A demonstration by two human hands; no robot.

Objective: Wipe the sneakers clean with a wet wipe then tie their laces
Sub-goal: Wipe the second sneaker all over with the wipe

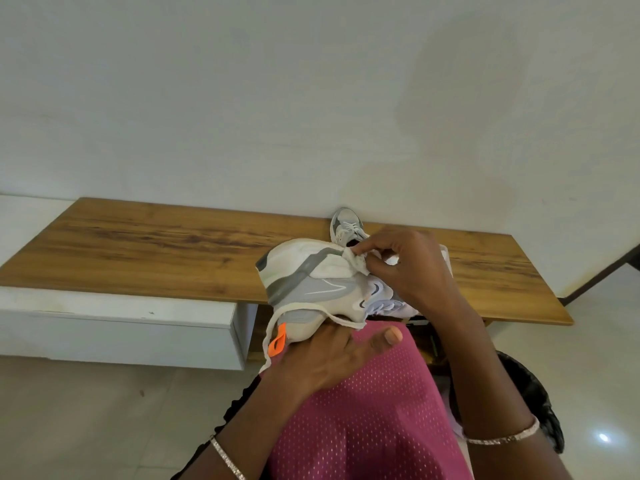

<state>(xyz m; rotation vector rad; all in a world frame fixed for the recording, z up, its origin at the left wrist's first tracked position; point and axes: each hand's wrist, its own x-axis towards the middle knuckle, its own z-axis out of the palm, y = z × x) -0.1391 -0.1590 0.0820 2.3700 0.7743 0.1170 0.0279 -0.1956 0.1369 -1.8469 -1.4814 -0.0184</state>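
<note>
A white and grey sneaker (311, 285) with an orange heel tab lies on its side, sole turned up, over the front edge of the wooden shelf (156, 251). My left hand (329, 355) holds it from below at the heel, where a loose lace hangs. My right hand (405, 268) pinches a crumpled white wet wipe (355, 261) against the sole edge. The second sneaker (346, 225) stands upright behind, by the wall, partly hidden.
A white drawer unit (121, 327) sits under the shelf's left part. A bin lined with a black bag (533, 396) stands at my right. Pink clothing (367, 410) fills the bottom middle. The floor is pale tile.
</note>
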